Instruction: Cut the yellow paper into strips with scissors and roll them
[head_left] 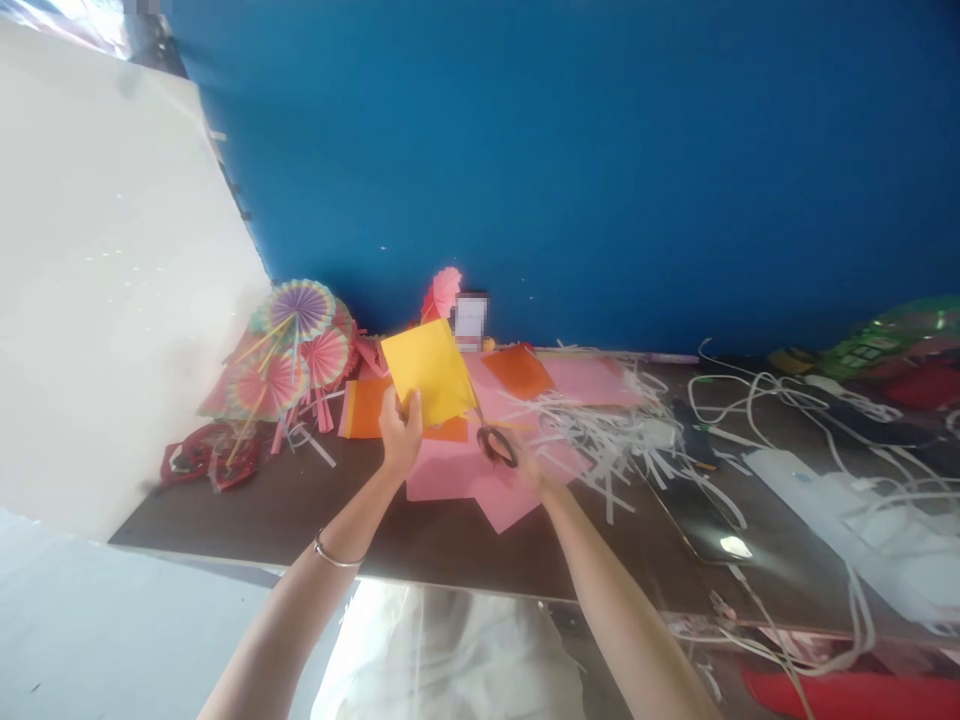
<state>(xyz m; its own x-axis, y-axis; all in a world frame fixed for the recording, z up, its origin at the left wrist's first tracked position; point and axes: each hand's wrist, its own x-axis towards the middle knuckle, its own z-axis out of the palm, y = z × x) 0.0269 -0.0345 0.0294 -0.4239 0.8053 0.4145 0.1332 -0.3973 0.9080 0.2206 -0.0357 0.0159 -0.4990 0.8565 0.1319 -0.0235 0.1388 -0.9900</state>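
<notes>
My left hand grips a yellow sheet of paper by its lower left corner, thumb in front, and holds it tilted above the table. In my right hand is a pair of scissors with dark handles. Their blades point up along the right edge of the yellow sheet; whether they touch it I cannot tell. Beneath both hands lie pink sheets of paper and orange paper. Another orange sheet rests farther back.
Folded paper fans stand at the left beside a red plastic-wrapped item. White paper strips pile up at the right, near a phone, white cables and a white power strip. A blue wall rises behind the dark table.
</notes>
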